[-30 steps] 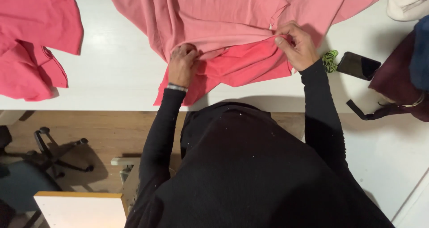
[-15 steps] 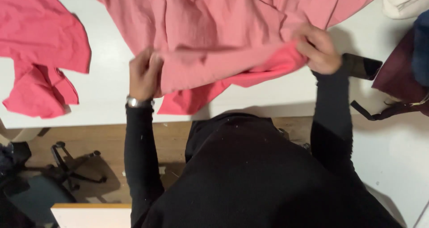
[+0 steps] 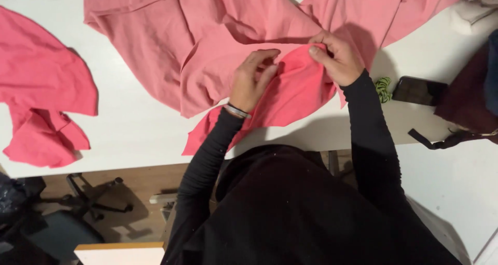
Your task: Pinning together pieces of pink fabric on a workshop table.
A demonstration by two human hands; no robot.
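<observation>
Pink cloth (image 3: 218, 52), top cut off, under both hands

A large pink garment (image 3: 218, 42) lies spread over the white worktop (image 3: 129, 135), one corner hanging past the near edge. The left hand (image 3: 251, 80) rests on the cloth with its fingers (image 3: 264, 62) curled around a fold, a thin bracelet (image 3: 237, 111) at the wrist. The right hand (image 3: 337, 57) pinches a brighter pink layer (image 3: 298, 91) just beside it, thumb on top. Both arms wear black sleeves. A second pink garment (image 3: 41, 104) lies crumpled at the left, well apart. To the right sit a green hair tie (image 3: 383, 88), a dark phone (image 3: 419, 90) and a maroon bag (image 3: 467, 99). An office chair (image 3: 78, 213) stands on the wooden floor below.
</observation>
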